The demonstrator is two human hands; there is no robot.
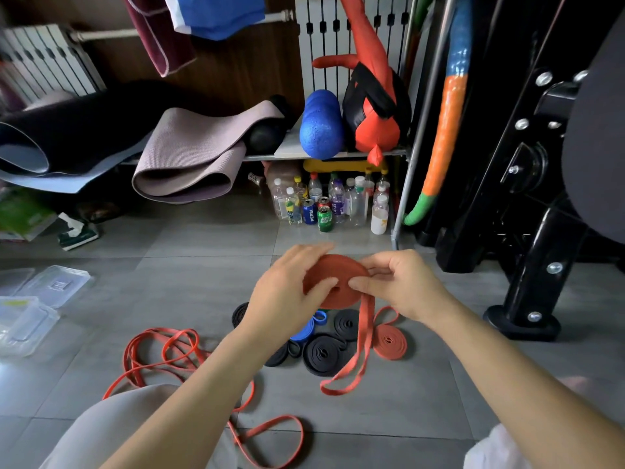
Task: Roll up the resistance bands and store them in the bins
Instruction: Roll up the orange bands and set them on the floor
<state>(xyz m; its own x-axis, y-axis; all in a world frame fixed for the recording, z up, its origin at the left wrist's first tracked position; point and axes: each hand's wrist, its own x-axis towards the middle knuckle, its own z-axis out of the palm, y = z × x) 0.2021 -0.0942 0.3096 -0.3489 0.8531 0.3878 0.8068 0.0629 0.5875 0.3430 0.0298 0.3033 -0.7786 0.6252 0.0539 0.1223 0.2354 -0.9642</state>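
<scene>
both my hands hold the red band roll [334,267] up in the air, over the gray floor [203,265]. my left hand [287,292] is curled around its left side, with the thumb pressed flat on the front. my right hand [402,286] pinches the right edge, thumb and fingers bent tight. the loose tail [363,333] of the same band hangs down from the roll in a long loop that reaches down to about the floor. under the roll lie bands that are rolled up: a small red roll [389,340], some black rolls [323,353] and a blue band [304,331], all close together. to the left a long red band [159,346] lies loose in messy loops by my knee [111,421]. the clear bins [23,323] sit far to the left with a lid [55,286] beside them. farther back stand bottles and cans [331,204] under a shelf, and a blue foam roller [319,125] stands on it.
</scene>
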